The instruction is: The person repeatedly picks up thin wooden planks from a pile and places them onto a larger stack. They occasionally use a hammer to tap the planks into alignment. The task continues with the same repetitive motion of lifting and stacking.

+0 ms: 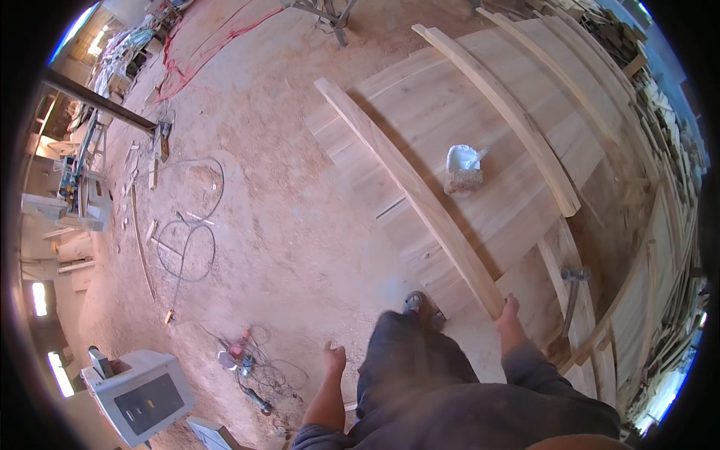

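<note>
A long pale wooden beam (409,184) lies slantwise over the left part of a panel of joined boards (420,112). At its near end my right hand (510,319) grips the wood, thumb up along the end. My left hand (335,358) hangs beside my left leg over the floor, holding nothing; its thumb and a finger stand apart. On the boards right of the beam sits a white-rimmed tub (463,180) with white stuff inside and a pale tool handle. A second beam (510,120) crosses the panel farther right.
A hammer (574,292) rests on planks at the right. Corded power tools (244,360) and looped cable (187,251) lie on the dusty floor to the left. A grey machine (142,397) stands at lower left, a steel post (105,101) at upper left. Stacked timber lines the right.
</note>
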Tool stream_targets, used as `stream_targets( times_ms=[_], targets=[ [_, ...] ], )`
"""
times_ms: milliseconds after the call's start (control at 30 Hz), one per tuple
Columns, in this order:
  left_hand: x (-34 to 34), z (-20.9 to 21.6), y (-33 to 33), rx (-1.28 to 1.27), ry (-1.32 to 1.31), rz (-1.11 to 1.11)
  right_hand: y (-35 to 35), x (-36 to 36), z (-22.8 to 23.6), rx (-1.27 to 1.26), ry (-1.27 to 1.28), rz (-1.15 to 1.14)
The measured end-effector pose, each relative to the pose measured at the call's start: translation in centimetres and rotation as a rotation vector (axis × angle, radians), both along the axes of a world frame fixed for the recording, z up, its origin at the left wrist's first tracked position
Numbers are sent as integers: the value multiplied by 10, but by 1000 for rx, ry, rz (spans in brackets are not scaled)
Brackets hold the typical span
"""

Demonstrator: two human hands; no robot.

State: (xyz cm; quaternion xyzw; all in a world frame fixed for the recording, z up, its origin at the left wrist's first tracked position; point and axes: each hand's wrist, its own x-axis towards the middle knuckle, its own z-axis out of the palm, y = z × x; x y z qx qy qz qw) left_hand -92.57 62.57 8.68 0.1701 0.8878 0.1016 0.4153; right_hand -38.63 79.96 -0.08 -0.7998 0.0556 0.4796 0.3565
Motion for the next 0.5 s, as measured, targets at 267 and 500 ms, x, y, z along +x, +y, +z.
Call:
stream_targets(
  times_ms=[267, 500],
  targets=[
    [-56, -19, 30, -125, -328, 257, 35, -5, 33, -141, -967, 995],
    [-200, -116, 194, -99, -295, 21, 83, -179, 94, -454, -1041, 1002]
  ],
)
